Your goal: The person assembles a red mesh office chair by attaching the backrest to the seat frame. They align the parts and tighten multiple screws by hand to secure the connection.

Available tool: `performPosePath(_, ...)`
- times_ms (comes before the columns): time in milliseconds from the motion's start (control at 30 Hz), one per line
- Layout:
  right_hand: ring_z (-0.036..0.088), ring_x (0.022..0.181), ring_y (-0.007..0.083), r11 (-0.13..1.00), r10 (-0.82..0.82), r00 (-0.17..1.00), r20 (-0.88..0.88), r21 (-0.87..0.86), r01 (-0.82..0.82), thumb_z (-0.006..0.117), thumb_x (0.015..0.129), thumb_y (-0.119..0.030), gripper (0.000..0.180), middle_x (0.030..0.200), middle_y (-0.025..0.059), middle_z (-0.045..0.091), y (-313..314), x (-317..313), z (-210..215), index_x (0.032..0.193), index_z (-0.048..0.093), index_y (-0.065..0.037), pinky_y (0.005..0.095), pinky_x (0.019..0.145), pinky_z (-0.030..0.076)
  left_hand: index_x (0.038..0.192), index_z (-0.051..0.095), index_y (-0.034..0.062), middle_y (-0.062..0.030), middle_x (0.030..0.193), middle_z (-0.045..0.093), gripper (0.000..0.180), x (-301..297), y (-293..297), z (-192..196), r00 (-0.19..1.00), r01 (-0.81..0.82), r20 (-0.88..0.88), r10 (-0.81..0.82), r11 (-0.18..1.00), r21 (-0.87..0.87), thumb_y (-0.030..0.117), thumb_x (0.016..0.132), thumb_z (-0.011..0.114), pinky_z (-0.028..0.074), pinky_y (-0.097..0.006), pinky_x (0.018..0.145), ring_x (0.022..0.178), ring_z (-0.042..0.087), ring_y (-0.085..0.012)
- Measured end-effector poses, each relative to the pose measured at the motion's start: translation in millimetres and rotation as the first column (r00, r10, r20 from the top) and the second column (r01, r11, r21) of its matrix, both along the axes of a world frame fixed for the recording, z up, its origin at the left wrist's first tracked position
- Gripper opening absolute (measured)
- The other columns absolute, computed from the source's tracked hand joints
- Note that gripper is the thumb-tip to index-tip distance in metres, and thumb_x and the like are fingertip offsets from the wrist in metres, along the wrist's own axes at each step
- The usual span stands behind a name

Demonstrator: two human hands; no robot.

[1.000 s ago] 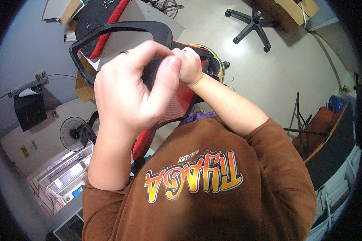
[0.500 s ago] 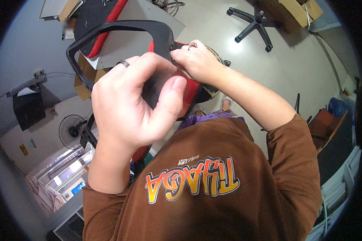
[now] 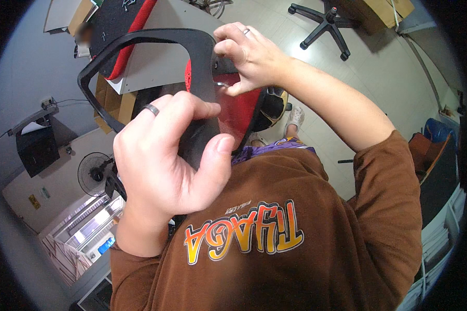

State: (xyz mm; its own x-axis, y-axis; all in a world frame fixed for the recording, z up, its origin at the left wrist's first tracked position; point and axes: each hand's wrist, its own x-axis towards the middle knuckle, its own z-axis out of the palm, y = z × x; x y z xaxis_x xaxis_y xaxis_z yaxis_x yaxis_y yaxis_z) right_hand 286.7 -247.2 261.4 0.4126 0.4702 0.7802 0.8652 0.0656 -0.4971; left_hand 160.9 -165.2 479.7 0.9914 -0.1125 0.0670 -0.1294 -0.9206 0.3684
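A black loop-shaped chair armrest (image 3: pixel 155 36) stands against a red mesh chair part (image 3: pixel 241 106). My left hand (image 3: pixel 166 155) curls around the lower part of the armrest; its thumb and index fingertip are apart, and its other fingers are mostly hidden. At the far right side of the armrest, my right hand (image 3: pixel 254 57) has bent fingers. Its thumb presses at a thin silvery metal piece (image 3: pixel 221 84), too small to name, beside the dark armrest plate. A dark hole shows in the plate just above.
A black cushion with a red edge (image 3: pixel 135 41) lies on a grey surface at the far left, with loose screws on it. A cardboard box (image 3: pixel 124 109) is below. A five-spoke chair base (image 3: pixel 327 28) stands on the floor, and a fan (image 3: pixel 93 173) is at left.
My right hand has lifted and turned, uncovering the silvery metal piece and more red mesh. My left hand and the armrest have shifted slightly left; its thumb and index fingertip are farther apart.
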Motion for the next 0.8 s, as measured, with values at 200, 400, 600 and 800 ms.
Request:
performPosePath(200, 0.045, 0.121, 0.0439, 0.915, 0.186, 0.960, -0.209, -0.318, -0.246, 0.079, 0.058, -0.021, 0.095, 0.138, 0.0265, 0.037, 10.5, 1.1, 17.7, 0.141, 0.032, -0.017, 0.0461, 0.102, 0.040, 0.080, 0.062, 0.0036, -0.0115, 0.068, 0.058, 0.029, 1.1, -4.6, 4.0, 0.998, 0.002, -0.069, 0.001, 0.999, 0.044, 0.031, 0.071, 0.065, 0.046, -0.032, 0.056, 0.060, 0.058, -0.0280)
performPosePath(400, 0.048, 0.118, 0.0438, 0.904, 0.182, 0.963, -0.197, -0.352, -0.243, 0.079, 0.061, -0.020, 0.089, 0.136, 0.0285, 0.039, 11.7, 1.6, 18.3, 0.139, 0.036, -0.018, 0.0456, 0.100, 0.042, 0.080, 0.059, -0.0046, -0.0165, 0.074, 0.061, 0.044, 3.6, -7.5, 8.1, 0.980, -0.067, -0.184, 0.070, 0.997, 0.023, 0.039, 0.077, 0.056, 0.043, -0.032, 0.063, 0.068, 0.059, -0.0296)
performPosePath(600, 0.049, 0.117, 0.0435, 0.902, 0.205, 0.961, -0.187, -0.345, -0.259, 0.079, 0.063, -0.019, 0.085, 0.134, 0.0295, 0.040, 16.1, 7.7, 17.5, 0.138, 0.037, -0.015, 0.0444, 0.099, 0.043, 0.080, 0.058, -0.0062, -0.0166, 0.074, 0.059, 0.050, 8.1, -1.9, 4.7, 0.982, -0.074, -0.177, 0.072, 0.997, -0.004, 0.044, 0.078, 0.055, 0.041, -0.031, 0.062, 0.065, 0.056, -0.0278)
performPosePath(800, 0.052, 0.113, 0.0436, 0.883, 0.233, 0.956, -0.180, -0.372, -0.286, 0.079, 0.063, -0.019, 0.085, 0.133, 0.0295, 0.041, 18.1, 12.2, 19.5, 0.137, 0.037, -0.015, 0.0439, 0.096, 0.046, 0.081, 0.060, -0.0063, -0.0131, 0.069, 0.052, 0.056, 8.8, 1.6, 3.4, 0.979, -0.102, -0.180, 0.097, 0.995, -0.015, 0.049, 0.080, 0.055, 0.038, -0.030, 0.060, 0.062, 0.052, -0.0244)
